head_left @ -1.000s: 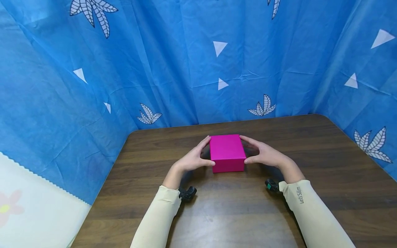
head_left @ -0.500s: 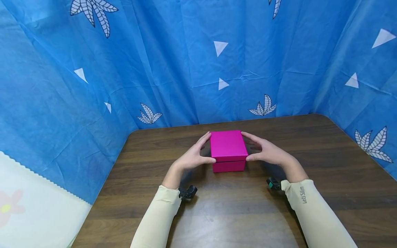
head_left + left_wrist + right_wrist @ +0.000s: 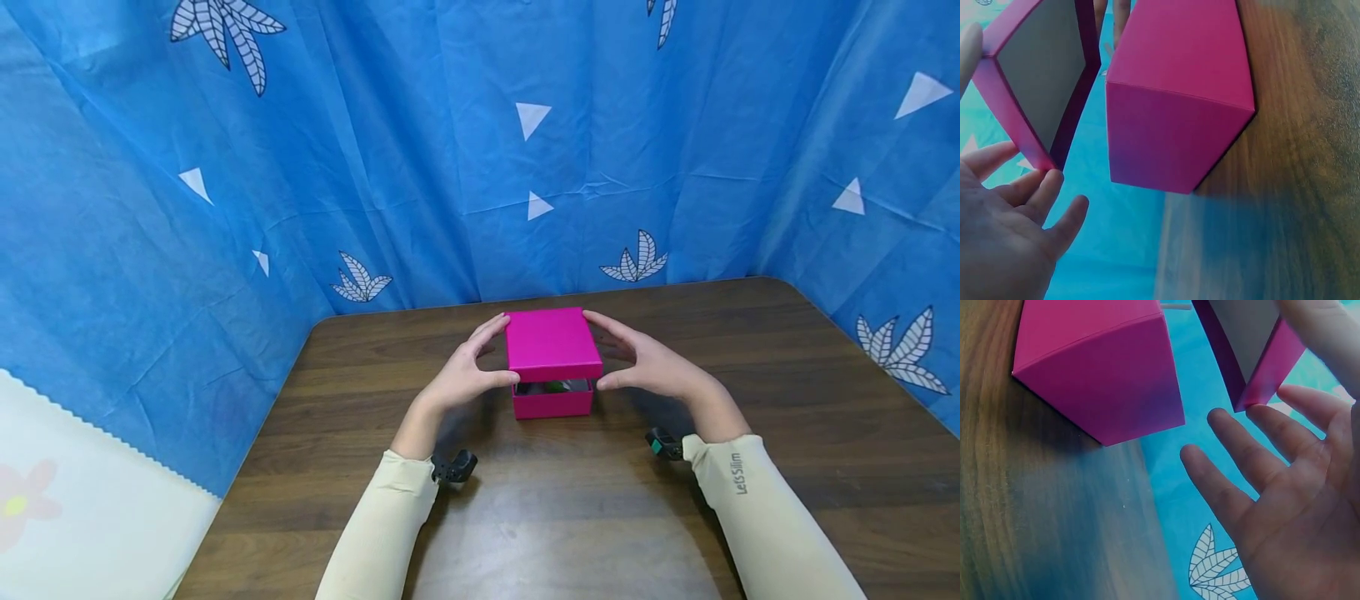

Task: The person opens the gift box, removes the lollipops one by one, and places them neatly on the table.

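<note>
A bright pink box lid [image 3: 553, 343] hangs level above its pink box [image 3: 552, 406], which sits on the table. My left hand [image 3: 467, 377] grips the lid's left side, thumb at the front corner and fingers toward the back. On the opposite side my right hand [image 3: 651, 368] holds it the same way. Through the gap at the front, something green [image 3: 557, 387] shows inside the box; the rest of the contents is hidden. In the left wrist view the lid's pale grey inside [image 3: 1044, 69] faces the box, well apart from it.
The dark wooden table [image 3: 360, 375] runs back to a blue curtain [image 3: 420, 150] with white leaf and triangle prints. A white cloth with a flower [image 3: 90, 483] lies at the left. Black cameras [image 3: 453, 467] sit on both wrists.
Both hands have raised the lid straight off the box. The gap at the front has grown from none to a wide slot. The box has stayed in place.
</note>
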`<state>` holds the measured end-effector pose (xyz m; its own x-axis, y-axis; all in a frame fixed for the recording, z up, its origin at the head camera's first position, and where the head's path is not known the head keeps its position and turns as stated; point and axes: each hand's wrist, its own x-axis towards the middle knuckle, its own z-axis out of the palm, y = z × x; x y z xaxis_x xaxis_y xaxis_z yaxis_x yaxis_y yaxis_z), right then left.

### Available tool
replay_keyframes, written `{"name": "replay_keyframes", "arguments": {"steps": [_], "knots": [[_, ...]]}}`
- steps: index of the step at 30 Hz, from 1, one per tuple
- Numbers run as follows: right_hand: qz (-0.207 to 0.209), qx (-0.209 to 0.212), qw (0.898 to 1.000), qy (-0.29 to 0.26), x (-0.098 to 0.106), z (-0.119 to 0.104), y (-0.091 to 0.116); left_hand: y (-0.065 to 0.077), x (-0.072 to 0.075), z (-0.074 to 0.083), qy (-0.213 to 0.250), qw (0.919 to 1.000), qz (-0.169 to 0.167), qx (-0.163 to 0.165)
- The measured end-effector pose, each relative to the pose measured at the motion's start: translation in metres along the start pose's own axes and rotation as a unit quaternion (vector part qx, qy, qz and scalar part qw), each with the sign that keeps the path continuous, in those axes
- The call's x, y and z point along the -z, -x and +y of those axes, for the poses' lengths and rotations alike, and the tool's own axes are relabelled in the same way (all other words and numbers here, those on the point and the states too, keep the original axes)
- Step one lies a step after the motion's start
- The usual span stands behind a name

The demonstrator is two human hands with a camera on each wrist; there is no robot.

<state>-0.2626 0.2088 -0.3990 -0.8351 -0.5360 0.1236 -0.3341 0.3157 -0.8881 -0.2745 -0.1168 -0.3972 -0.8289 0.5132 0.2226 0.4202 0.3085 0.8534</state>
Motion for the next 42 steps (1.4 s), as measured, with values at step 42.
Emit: {"name": "replay_keyframes", "arguments": {"steps": [42], "knots": [[0.157, 0.038, 0.981, 0.109, -0.006, -0.011, -0.004, 0.001, -0.001, 0.008, 0.110, 0.9932, 0.034, -0.019]]}}
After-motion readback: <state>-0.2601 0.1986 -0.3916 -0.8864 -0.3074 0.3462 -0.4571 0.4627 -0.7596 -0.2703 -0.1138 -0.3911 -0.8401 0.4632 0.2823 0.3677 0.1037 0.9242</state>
